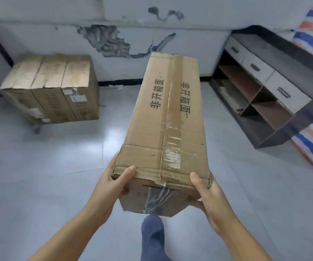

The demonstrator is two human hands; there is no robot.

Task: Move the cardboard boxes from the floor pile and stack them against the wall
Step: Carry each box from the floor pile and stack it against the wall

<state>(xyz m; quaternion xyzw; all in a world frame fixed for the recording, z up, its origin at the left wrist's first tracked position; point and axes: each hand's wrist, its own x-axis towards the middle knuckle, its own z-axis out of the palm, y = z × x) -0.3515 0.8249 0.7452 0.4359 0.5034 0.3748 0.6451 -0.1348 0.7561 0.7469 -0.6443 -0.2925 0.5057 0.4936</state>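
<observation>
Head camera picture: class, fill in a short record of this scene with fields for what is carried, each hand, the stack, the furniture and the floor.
carried: long cardboard box, taped along its top, held above the floor, pointing away toward the wall
left hand: left hand grips the near left corner, thumb on top
right hand: right hand grips the near right corner, thumb on top
stack: stacked cardboard boxes at the wall, ahead left
furniture: drawer cabinet with open shelves, on the right
floor: grey tiled floor
</observation>
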